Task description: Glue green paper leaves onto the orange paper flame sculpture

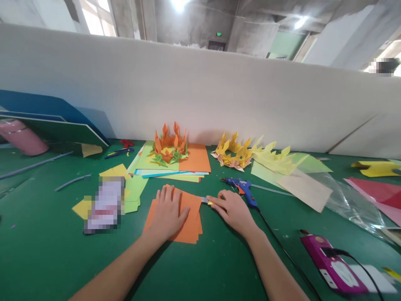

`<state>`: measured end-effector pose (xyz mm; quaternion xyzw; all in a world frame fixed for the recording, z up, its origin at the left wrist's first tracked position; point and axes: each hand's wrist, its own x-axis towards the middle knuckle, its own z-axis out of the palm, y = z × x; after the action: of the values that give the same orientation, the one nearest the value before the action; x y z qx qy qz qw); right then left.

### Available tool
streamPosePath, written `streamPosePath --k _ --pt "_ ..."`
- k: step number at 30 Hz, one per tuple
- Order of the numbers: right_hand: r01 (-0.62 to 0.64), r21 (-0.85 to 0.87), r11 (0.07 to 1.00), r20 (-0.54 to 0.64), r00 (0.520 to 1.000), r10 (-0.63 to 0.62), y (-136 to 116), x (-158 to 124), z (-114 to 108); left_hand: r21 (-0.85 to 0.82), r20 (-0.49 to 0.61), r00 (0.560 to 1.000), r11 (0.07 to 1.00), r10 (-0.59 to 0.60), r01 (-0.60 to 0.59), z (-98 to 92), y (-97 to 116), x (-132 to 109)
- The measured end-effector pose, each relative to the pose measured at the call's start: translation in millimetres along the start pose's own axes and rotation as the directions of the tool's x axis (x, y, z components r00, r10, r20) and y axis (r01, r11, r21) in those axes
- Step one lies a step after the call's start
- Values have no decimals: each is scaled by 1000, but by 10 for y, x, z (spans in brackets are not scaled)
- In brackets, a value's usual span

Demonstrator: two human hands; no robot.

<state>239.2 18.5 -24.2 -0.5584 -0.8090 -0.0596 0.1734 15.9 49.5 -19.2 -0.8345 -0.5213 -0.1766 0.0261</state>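
Observation:
Several square sheets of orange paper (184,235) lie in a loose stack on the green table. My left hand (167,211) rests flat on the top sheet with its fingers stretched out. At the sheet's right edge, my right hand (233,209) grips a yellow-handled utility knife (210,202). Its blade points left and meets the paper's edge; I cannot tell how far it goes in between the layers. Just beyond my right hand lies a blue hot glue gun (242,188), its nozzle to the left and its black cord running towards me.
Folded-paper crowns, one orange (171,146) and one yellow (233,152), stand towards the white partition (200,92). Scissors (120,153) and a pink bottle (23,136) are at left. A magenta power strip (332,263) sits at front right, near clear plastic film (351,205).

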Motion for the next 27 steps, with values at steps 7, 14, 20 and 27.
streamPosePath --k 7,14,20,27 --pt "-1 109 994 48 999 -4 -30 -59 -79 -118 85 995 992 61 -50 51 -29 -7" --pt "-24 106 994 114 993 12 -84 -47 -86 -36 134 989 998 60 -55 136 -37 -32" --pt "-31 82 996 115 993 22 -56 -58 -80 60 150 986 995 71 -81 165 -46 -32" --pt "-5 67 998 80 997 -1 -60 -49 -66 79 174 983 994 63 -77 161 -49 -34"
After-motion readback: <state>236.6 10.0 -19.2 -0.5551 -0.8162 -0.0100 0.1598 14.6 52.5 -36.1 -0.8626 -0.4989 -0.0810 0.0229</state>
